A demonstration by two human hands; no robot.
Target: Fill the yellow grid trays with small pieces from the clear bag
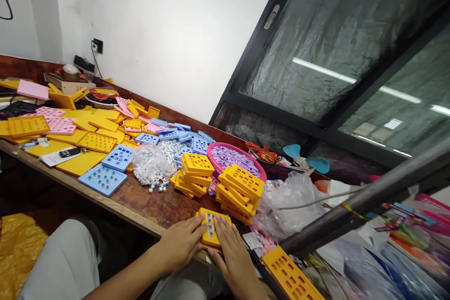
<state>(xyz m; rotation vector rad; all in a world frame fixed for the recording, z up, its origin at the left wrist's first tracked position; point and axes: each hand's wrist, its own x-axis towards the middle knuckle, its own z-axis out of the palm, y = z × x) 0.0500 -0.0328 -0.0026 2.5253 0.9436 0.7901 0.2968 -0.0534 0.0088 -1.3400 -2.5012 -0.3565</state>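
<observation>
A yellow slotted plate [207, 240] with small blue-and-white pieces in its middle lies at the table's front edge. My left hand [184, 242] rests against its left side, fingers spread. On its right part lies my right hand [232, 251], fingers stretched over the top and thumb toward the near edge. Just behind stand two stacks of yellow slotted plates, one at the left [197, 166] and one at the right [244, 183]. Between and behind these is a pink basket [260, 168] full of purple pieces.
A clear bag of small white pieces [149, 164] and blue plates [103, 179] lie to the left. Yellow and pink plates cover the far left. At the right are plastic bags [290, 201], a slanting dark bar [316, 225] and another yellow plate [290, 274].
</observation>
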